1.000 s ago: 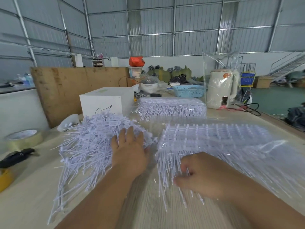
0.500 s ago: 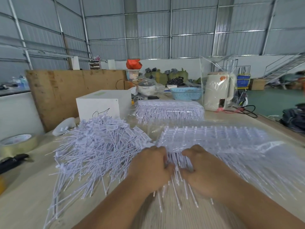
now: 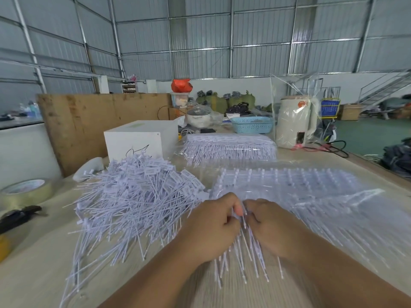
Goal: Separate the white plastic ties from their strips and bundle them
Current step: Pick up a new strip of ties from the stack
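So both hands, left hand [image 3: 211, 230] and right hand [image 3: 273, 227], have fingers clamped on ties [image 3: 242, 247] from the strips [image 3: 289, 187]; loose pile [image 3: 138, 196] sits just left of them.

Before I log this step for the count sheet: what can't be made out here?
Head view only:
- How many ties the left hand and right hand grip: curled fingers cover them.
- Print on the tags in the loose tie pile: too small.
- Strips under the clear plastic sheet: glare blurs them.
- Yellow object: cut off by the left edge.
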The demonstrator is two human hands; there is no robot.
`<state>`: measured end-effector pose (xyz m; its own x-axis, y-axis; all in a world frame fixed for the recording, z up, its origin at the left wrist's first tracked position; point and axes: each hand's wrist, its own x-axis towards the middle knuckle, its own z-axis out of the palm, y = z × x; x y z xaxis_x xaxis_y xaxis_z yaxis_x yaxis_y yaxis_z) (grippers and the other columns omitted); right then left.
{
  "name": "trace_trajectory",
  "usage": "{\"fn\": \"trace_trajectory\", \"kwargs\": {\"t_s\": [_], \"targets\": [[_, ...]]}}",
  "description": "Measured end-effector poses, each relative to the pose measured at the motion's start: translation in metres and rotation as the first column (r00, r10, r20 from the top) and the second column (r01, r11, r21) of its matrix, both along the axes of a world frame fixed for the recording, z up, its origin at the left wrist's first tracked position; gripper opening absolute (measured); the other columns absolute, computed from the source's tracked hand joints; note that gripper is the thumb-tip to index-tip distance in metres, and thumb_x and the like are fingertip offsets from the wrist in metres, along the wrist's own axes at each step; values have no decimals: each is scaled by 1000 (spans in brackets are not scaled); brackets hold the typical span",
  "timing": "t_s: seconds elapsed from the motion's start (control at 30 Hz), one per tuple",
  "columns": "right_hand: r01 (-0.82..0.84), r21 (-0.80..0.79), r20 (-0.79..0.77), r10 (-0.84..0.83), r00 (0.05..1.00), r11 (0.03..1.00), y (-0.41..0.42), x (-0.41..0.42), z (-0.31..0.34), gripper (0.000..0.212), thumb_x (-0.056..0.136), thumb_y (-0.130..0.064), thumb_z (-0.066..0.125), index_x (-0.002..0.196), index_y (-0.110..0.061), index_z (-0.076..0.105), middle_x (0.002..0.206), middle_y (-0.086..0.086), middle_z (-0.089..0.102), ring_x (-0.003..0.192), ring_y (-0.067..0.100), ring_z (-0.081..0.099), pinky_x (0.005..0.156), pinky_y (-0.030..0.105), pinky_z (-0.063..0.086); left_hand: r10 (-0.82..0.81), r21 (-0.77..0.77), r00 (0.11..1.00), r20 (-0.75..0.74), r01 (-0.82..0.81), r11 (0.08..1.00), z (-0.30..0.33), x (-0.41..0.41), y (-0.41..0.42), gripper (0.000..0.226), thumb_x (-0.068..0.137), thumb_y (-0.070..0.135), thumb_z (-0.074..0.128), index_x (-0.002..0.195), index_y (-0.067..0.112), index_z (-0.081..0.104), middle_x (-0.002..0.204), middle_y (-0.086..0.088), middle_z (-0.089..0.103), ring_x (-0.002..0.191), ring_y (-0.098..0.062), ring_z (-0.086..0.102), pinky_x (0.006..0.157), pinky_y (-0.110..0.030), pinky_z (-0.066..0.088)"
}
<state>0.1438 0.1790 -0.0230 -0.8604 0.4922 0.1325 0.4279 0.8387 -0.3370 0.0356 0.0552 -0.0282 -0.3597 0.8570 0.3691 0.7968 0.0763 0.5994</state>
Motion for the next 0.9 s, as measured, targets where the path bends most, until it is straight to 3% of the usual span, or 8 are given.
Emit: {"fn": "trace_trajectory", "kwargs": {"t_s": [0.1, 0.2, 0.27, 0.4, 0.5, 0.73, 0.8, 0.9], "targets": [[23, -11, 57, -22, 998, 1000, 1, -1, -1, 21, 94, -20, 38, 106, -31, 51, 101, -3, 56, 92, 20, 59, 80, 38, 51, -91, 40, 995, 45, 90, 995, 3, 6, -2, 15, 75, 22, 48, 82, 35, 53, 55, 6, 51, 49, -10, 42, 51, -26, 34], [58, -5, 110, -58, 992, 998, 2, -3, -2, 21, 87, -17, 42, 84, -37, 48, 88, -8, 56, 79, 17, 60, 60, 28, 45, -160, 54, 983, 93, 155, 986, 5, 9, -3, 17, 74, 20, 49, 79, 36, 53, 55, 15, 50, 50, -5, 41, 51, -24, 33], [69, 3, 115, -68, 991, 998, 2, -3, -1, 26, 84, -14, 43, 73, -37, 45, 81, -8, 56, 75, 17, 60, 57, 27, 43, -191, 51, 975, 112, 186, 981, 5, 8, -4, 18, 76, 18, 50, 81, 35, 54, 56, 17, 50, 51, 0, 41, 51, -19, 32], [35, 59, 43, -38, 998, 998, 0, -3, 0, 27, 86, -11, 42, 97, -30, 57, 99, -4, 59, 88, 20, 61, 75, 36, 54, -152, 84, 976, 157, 140, 987, 5, 1, -5, 20, 92, 17, 51, 86, 34, 59, 55, 14, 49, 49, -5, 41, 51, -22, 33], [60, 60, 20, -62, 998, 996, -2, -4, -2, 26, 89, -14, 44, 109, -28, 52, 105, -3, 56, 94, 22, 60, 78, 38, 53, -135, 129, 974, 185, 112, 985, 5, -3, -7, 22, 89, 13, 49, 86, 31, 62, 55, 12, 46, 50, -7, 40, 51, -23, 32], [68, 76, 8, -69, 998, 995, 0, -3, -5, 27, 91, -14, 44, 111, -30, 52, 106, -2, 61, 95, 26, 63, 76, 34, 51, -169, 160, 956, 240, 133, 978, 4, -4, -6, 22, 80, 17, 46, 83, 30, 63, 56, 11, 43, 55, -10, 40, 54, -23, 34], [73, 101, 6, -74, 997, 992, 2, -4, -5, 29, 89, -12, 46, 112, -28, 50, 100, -3, 60, 88, 25, 62, 67, 31, 47, -183, 198, 945, 272, 131, 971, 4, -5, -5, 20, 83, 23, 47, 86, 33, 64, 61, 8, 51, 61, -11, 50, 62, -21, 42], [90, 107, -20, -89, 996, 990, 4, -6, -4, 23, 90, -18, 47, 112, -24, 44, 85, -5, 49, 77, 23, 55, 61, 31, 44, -209, 270, 902, 378, 108, 957, 3, -8, 0, 26, 89, 47, 45, 93, 35, 67, 82, 5, 68, 84, -11, 63, 79, -18, 45]]}}
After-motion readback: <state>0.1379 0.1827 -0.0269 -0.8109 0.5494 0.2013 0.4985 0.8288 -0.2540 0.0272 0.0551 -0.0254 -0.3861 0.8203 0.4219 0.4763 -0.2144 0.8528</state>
